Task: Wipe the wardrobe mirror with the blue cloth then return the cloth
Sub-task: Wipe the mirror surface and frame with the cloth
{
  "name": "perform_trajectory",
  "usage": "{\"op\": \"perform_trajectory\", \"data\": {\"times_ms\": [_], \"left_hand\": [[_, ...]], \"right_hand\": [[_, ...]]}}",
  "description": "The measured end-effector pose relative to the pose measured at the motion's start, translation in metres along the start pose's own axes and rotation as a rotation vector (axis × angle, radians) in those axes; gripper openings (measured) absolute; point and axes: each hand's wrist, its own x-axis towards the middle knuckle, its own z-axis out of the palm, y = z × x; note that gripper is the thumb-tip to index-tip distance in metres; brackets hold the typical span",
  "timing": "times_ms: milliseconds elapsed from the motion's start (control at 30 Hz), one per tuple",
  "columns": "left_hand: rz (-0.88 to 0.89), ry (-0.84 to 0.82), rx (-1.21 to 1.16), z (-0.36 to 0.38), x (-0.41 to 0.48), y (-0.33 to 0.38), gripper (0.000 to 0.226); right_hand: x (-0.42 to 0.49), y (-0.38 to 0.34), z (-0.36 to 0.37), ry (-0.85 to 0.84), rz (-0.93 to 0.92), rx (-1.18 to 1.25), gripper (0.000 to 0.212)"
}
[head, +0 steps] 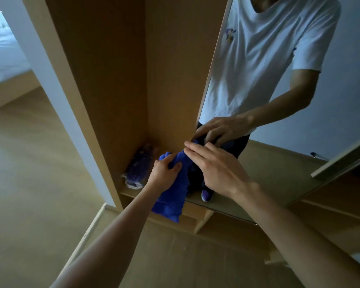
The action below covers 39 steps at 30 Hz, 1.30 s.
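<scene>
I have the blue cloth (173,196) in both hands, low down at the left edge of the wardrobe mirror (299,80). My left hand (164,170) grips it, fingers curled round the bunched upper part. My right hand (214,165) lies flat on its top end, fingers straight and close together. The cloth hangs lengthwise, its long axis running from that top end down towards me, with the loose lower end free below my left wrist.

The glass lies to the right of the hands and rises well above them, so I judge that the wipe has to go rightward and up. The right hand is the nearer one to the mirror. It is dim at the edge, and I cannot tell whether the cloth is already touching the glass.

On the left, the wooden side panel (170,69) meets the mirror's edge and blocks any sweep that way. Beyond the panel is the open compartment, with a plastic-wrapped purple packet (138,167) on its floor near my left hand. The mirror face offers open room right across.
</scene>
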Motion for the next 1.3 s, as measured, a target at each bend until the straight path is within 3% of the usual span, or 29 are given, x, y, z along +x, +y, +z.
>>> {"op": "perform_trajectory", "data": {"times_ms": [300,567,900,1300], "left_hand": [[0.069,0.194,-0.037,0.01,0.002,-0.001,0.045],[-0.146,0.115,-0.029,0.055,0.01,-0.059,0.045],[-0.021,0.213,-0.169,0.042,0.008,-0.047,0.041],[-0.165,0.103,-0.004,0.08,0.024,-0.109,0.045]], "right_hand": [[0.01,0.012,-0.004,0.062,-0.068,-0.062,0.061],[0.007,0.013,0.04,-0.018,-0.143,-0.04,0.067],[-0.006,0.007,0.101,-0.037,-0.113,0.027,0.068],[-0.012,0.002,0.145,-0.131,-0.074,0.102,0.072]]}}
